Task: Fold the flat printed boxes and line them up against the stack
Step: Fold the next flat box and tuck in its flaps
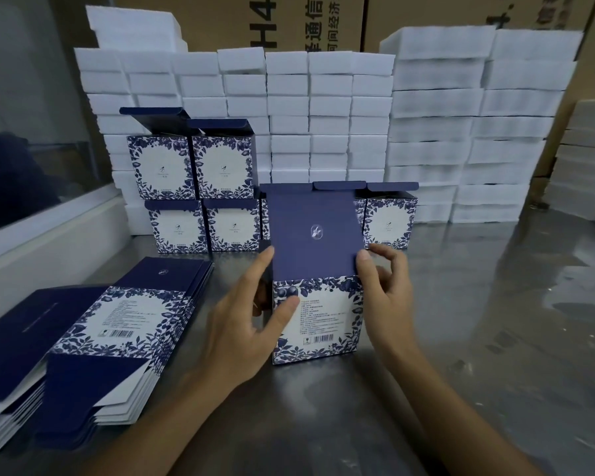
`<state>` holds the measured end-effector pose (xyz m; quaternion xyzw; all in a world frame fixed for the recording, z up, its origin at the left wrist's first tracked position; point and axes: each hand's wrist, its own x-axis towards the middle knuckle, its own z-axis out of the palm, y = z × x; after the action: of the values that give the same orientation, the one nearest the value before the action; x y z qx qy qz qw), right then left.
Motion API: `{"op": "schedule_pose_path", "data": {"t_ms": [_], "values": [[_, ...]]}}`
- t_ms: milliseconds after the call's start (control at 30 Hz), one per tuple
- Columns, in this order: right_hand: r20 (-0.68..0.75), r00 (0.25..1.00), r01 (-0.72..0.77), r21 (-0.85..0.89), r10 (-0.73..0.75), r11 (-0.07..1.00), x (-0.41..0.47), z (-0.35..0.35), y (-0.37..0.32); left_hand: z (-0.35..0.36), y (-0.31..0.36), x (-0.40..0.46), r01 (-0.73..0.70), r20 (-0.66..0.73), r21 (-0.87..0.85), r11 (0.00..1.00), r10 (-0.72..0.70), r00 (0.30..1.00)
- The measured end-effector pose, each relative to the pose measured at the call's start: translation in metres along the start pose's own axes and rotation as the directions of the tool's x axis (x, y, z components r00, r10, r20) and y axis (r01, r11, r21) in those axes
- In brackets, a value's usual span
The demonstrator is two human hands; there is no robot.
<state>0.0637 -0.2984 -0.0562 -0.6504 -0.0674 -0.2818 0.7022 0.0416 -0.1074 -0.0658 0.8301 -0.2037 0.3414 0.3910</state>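
Nearest the camera, two bare forearms reach in from the bottom edge over a shiny metal worktop [478, 304]. At the near left lies a pile of flat printed boxes [93, 341], unfolded, dark blue panels and blue-and-white leaf print facing up, a barcode showing on the top sheet. In the middle the box being folded [318, 317] stands upright on the worktop, its leaf-printed back panel with text and barcode facing the camera and its dark blue lid flap [315, 231] raised straight up, a small silvery emblem at its centre. The left hand [251, 324] has its grip closed on the left side of that box, thumb pressed on the printed panel, index finger lying along the lid flap's left edge, the other fingers hidden behind the box. The right hand [383, 286] pinches the right edge where flap meets body, thumb in front, fingers curled behind. Just beyond stands a row of folded boxes [234, 228] with lids open, side by side on the worktop, and two more folded boxes [193, 166] sit on top of the row at the left. They stand against the stack of white foam blocks [340, 125], which rises in neat columns. Behind the foam are large brown cartons [289, 18] with black print.
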Motion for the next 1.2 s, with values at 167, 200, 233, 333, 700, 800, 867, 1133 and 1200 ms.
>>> {"op": "schedule_pose_path", "data": {"t_ms": [167,200,233,333,700,800,867,1133,1200], "values": [[0.043,0.975,0.220,-0.217,-0.216,0.951,0.001,-0.001,-0.003,0.001,0.000,0.001,-0.035,-0.069,0.028,0.999,0.036,0.997],[0.068,0.962,0.273,-0.297,-0.265,0.915,0.000,0.000,-0.001,0.001,0.001,0.002,-0.049,-0.088,0.038,0.998,0.052,0.995],[0.090,0.951,0.310,-0.348,-0.297,0.885,-0.002,0.003,-0.001,0.002,0.001,0.002,-0.064,-0.100,0.055,0.996,0.069,0.993],[0.151,0.902,0.422,-0.506,-0.405,0.752,-0.009,0.011,-0.004,0.003,0.003,0.002,-0.103,-0.117,0.096,0.990,0.114,0.987],[0.321,0.816,0.565,-0.614,-0.480,0.551,-0.023,0.032,-0.014,0.006,0.012,0.008,-0.172,-0.154,0.129,0.977,0.191,0.970],[0.306,0.820,0.558,-0.613,-0.483,0.559,-0.020,0.032,-0.014,0.007,0.012,0.009,-0.164,-0.155,0.139,0.977,0.185,0.970],[0.307,0.806,0.580,-0.578,-0.505,0.574,-0.017,0.029,-0.010,0.006,0.010,0.009,-0.154,-0.157,0.142,0.978,0.176,0.972],[0.243,0.845,0.532,-0.479,-0.477,0.698,-0.009,0.014,0.007,0.010,0.004,0.007,-0.155,-0.158,0.132,0.979,0.175,0.972],[0.238,0.846,0.531,-0.475,-0.478,0.702,-0.008,0.015,0.007,0.010,0.003,0.006,-0.147,-0.154,0.133,0.980,0.167,0.974]]}}
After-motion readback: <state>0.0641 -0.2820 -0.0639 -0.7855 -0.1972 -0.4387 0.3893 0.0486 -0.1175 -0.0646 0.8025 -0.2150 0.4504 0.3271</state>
